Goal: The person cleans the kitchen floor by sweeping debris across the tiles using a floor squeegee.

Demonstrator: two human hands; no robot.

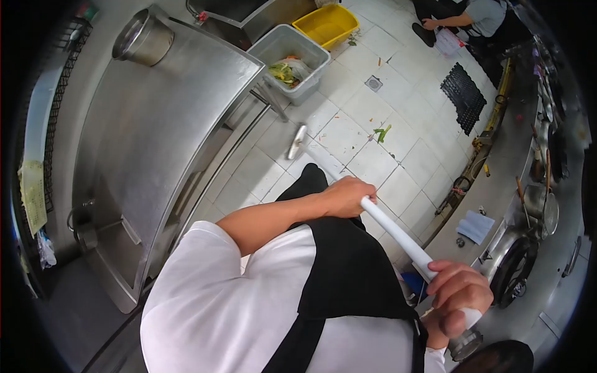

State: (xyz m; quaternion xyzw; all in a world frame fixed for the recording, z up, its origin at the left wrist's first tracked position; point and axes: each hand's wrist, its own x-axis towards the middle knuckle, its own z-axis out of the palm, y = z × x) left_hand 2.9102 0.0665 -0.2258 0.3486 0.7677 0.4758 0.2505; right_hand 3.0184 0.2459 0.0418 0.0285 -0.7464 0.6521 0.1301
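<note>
White pole (398, 233), one, slanting over the tiled floor (367, 168). Two hands on it: right hand (460, 295) curled round the upper end, left hand (349, 196) clenched about the shaft lower down. One head piece (298, 142) at its far end, down at the tiles.

Beyond the head piece, closest obstacles: one grey bin (308, 93), vegetable scraps (289, 71) inside, and one table leg (273, 102) just beside the bin. One yellow tub (333, 25) past the bin.

Left of pole: one steel surface (146, 137), one metal pot (144, 40) at its far end.

Ahead of pole, right of the head piece: green scraps (384, 133) scattered, exact number too small to tell; one floor drain (374, 83); farther right, one black mat (463, 98). One other person (488, 18), low down, past the mat.

Right of pole: one folded cloth (476, 226) on a steel counter (497, 180); one strainer (550, 214) farther right.
</note>
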